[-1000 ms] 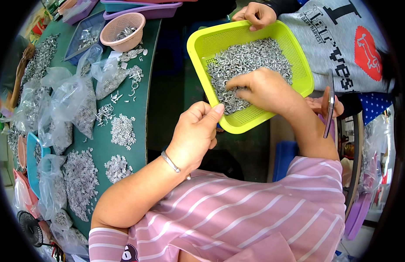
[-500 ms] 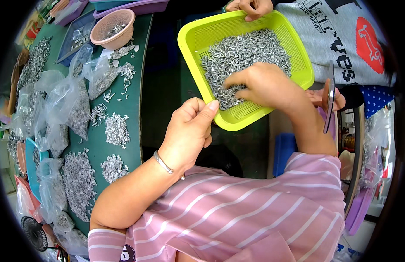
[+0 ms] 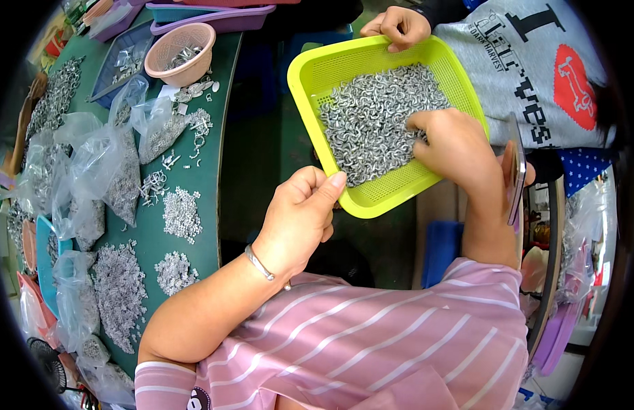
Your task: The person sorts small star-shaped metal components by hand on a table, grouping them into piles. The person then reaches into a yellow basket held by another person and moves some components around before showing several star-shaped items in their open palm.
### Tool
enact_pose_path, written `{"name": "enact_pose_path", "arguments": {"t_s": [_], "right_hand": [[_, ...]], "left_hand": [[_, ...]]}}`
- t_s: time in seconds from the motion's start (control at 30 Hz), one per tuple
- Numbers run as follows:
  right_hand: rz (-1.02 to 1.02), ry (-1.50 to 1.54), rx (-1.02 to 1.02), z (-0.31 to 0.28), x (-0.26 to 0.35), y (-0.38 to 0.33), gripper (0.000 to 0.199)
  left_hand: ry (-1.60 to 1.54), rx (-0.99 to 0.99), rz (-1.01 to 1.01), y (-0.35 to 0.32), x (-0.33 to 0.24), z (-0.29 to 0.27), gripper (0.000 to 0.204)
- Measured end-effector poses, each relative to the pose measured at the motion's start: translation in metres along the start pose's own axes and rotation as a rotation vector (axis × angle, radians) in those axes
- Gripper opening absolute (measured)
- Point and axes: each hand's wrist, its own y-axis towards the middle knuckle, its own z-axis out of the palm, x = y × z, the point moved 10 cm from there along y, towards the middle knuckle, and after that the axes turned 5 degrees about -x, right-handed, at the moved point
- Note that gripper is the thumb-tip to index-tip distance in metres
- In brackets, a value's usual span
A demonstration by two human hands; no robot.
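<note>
A yellow-green plastic basket [image 3: 392, 197] with perforated sides holds a heap of small curved silver metal pieces [image 3: 375, 119]. My left hand [image 3: 300, 215] pinches its near left corner, thumb on top of the rim. Over the right part of the heap, my right hand [image 3: 457, 147] has its fingers curled down among the pieces; the fingertips are partly hidden. Another person's hand [image 3: 399, 27] grips the far rim. That person's other hand, mostly hidden, holds a phone [image 3: 515, 169] beside my right forearm.
On my left, a green table [image 3: 207, 150] carries small piles of metal parts [image 3: 182, 215], clear plastic bags [image 3: 122, 171] of parts and a pink basket [image 3: 183, 55]. A blue container [image 3: 442, 253] stands below the basket. Shelving with purple trays [image 3: 559, 335] is at the right.
My right hand has moved right across the heap, uncovering its middle. The basket sits slightly lower and further right in view, with my left hand still on its corner.
</note>
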Motion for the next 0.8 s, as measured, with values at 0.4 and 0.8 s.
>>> {"name": "enact_pose_path", "arguments": {"t_s": [0.4,0.8], "right_hand": [[-0.021,0.251,-0.064,0.024,0.016,0.010,0.046],[0.010,0.341,-0.036,0.031,0.023,0.021,0.056]], "left_hand": [[0.004,0.007,0.014,-0.001,-0.002,0.000,0.024],[0.026,-0.016,-0.006,-0.010,0.010,-0.012,0.024]]}}
